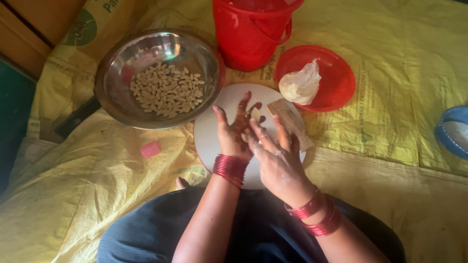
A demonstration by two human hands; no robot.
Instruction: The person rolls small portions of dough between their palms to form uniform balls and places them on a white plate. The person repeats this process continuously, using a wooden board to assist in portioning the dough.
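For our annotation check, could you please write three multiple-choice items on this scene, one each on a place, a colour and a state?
1. Where does the lump of white dough lie?
A. In the steel bowl
B. On the red plate
C. In the red bucket

2. What colour are the bangles on the left wrist?
A. Red
B. Green
C. Gold

3. How are the two hands placed?
A. Both inside the bucket
B. Far apart, one on the sheet
C. Together over the white round board

Answers:
1. B, the dough rests on the red plate, right of the red bucket.
2. A, a red stack circles that wrist.
3. C, the left hand lies open, palm up, with the right hand across it, above the white round board; the steel bowl holds small pale shaped pieces.
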